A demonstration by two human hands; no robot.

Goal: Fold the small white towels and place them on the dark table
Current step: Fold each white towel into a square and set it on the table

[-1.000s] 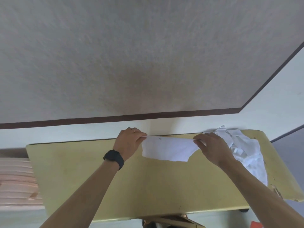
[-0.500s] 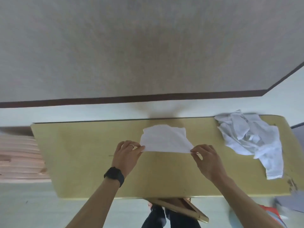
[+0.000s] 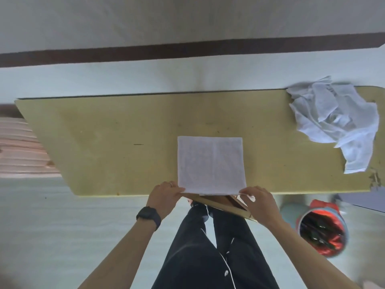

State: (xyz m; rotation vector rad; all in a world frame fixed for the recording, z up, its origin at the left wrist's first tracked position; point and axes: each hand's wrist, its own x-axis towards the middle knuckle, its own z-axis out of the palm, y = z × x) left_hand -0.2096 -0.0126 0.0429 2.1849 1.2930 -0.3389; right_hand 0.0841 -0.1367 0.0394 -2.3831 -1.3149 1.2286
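A towel (image 3: 210, 165) lies flat on the worktop (image 3: 104, 142), midway along its near edge. The left hand (image 3: 164, 198) and right hand (image 3: 259, 203) hold its near corners. A heap of towels (image 3: 337, 122) sits at the worktop's right end; a bucket (image 3: 321, 230) stands on the floor below.

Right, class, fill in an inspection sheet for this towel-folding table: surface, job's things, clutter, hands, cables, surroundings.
Surface: yellowish table, scuffed, chipped at its near right corner.
Job's things: white towel spread flat at the near edge; crumpled towel pile at the right end.
Clutter: nothing seen.
Hands: left hand and right hand each pinch a near corner of the white towel.
Cables: nothing seen.
Surroundings: pink stack at left, red bucket on the floor at right, grey wall behind.
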